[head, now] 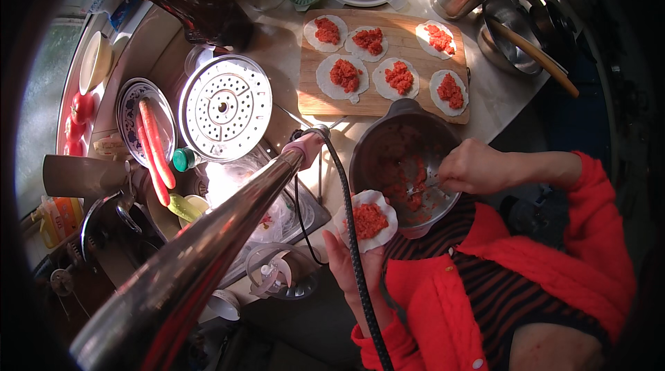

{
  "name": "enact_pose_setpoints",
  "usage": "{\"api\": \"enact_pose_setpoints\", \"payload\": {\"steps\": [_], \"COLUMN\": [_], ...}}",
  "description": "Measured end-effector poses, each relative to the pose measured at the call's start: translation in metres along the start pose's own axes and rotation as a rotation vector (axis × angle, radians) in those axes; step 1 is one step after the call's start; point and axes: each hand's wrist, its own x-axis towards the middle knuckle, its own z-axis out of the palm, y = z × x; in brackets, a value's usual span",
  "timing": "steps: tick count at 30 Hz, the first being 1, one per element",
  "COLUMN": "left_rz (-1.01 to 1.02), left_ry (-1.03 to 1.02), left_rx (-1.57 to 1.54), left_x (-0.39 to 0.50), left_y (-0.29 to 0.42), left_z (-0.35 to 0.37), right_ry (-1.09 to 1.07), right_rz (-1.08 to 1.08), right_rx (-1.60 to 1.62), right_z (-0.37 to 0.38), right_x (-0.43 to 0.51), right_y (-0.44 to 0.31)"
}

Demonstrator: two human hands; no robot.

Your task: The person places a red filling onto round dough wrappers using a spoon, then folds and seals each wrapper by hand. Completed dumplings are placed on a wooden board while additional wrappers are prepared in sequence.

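My left hand (358, 267) cradles a round dough wrapper (389, 210) with a mound of orange-red minced filling (369, 221) in its middle. A black cable crosses in front of this wrapper and hand. My right hand (470, 167) grips a metal utensil (433, 186) at the rim of a deep grey metal pot (363, 158). The utensil's tip is down among the filling (415, 199) left in the pot; whether it is a spoon or a fork is hard to tell. Beyond the pot, a wooden cutting board (358, 107) carries several flat wrappers (323, 85) topped with filling.
A metal pole (234, 215) with a black cable (353, 236) cuts across the view. Left are a perforated steamer plate (226, 106), carrots (153, 142) on a patterned plate (130, 111), and a dark bottle (208, 15). A saucepan (491, 43) stands right, near the counter edge.
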Motion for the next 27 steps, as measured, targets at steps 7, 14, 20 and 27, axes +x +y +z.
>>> {"api": "enact_pose_setpoints", "payload": {"steps": [7,14,20,27], "left_rz": [-0.013,-0.079,-0.259,-0.361], "left_ry": [0.014,-0.022,-0.109,-0.201], "left_rx": [0.088,0.171,0.105,-0.061], "left_x": [0.007,0.021,0.039,0.046], "left_y": [-0.003,-0.013,-0.033,-0.044], "left_z": [0.009,0.021,0.034,0.039], "right_ry": [-0.061,0.243,0.621,0.770], "right_rz": [0.314,0.341,-0.318,-0.439], "right_rx": [0.486,0.533,-0.217,-0.402], "right_z": [-0.035,-0.063,-0.034,-0.029], "right_x": [-0.012,-0.044,-0.040,-0.045], "right_y": [0.002,-0.014,-0.016,-0.012]}}
